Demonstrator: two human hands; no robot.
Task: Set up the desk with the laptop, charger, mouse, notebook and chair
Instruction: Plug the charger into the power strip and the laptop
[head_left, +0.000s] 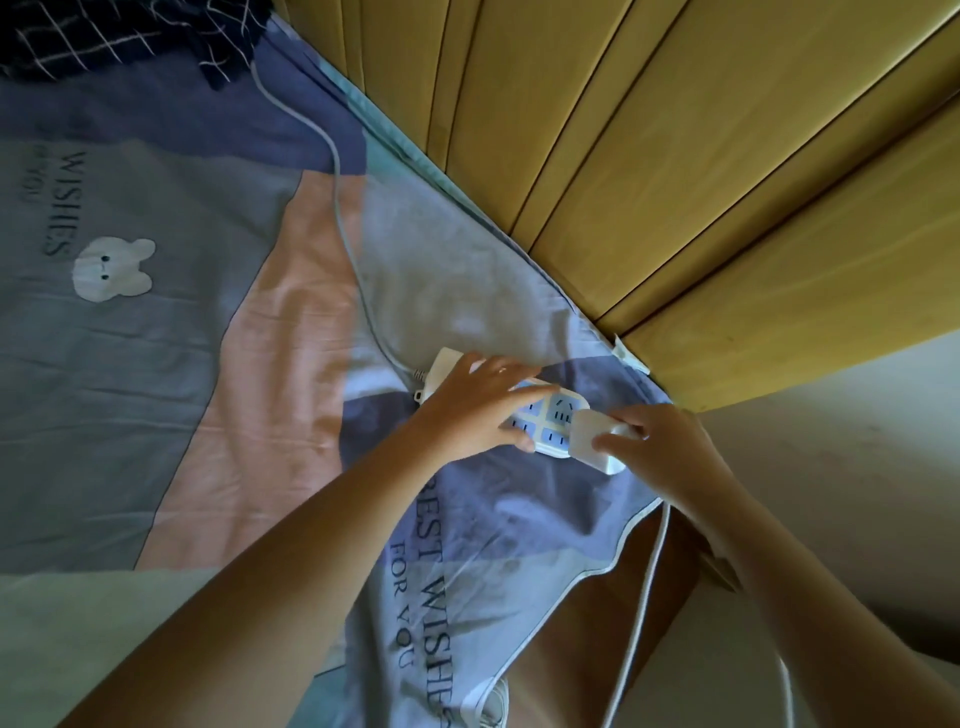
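Note:
A white power strip (558, 410) with blue sockets lies on the bed sheet near the bed's corner. My left hand (478, 402) presses down on it and holds it still. My right hand (657, 441) grips the white charger brick (592, 439), which sits against the strip's near end. The charger's white cable (647, 587) hangs down over the bed edge. The laptop, mouse, notebook and chair are out of sight.
The strip's grey cord (343, 218) runs across the patterned sheet (156, 364) toward a dark checked cloth (104, 36) at top left. A wooden headboard (675, 156) rises on the right, with a pale wall (831, 441) beside it.

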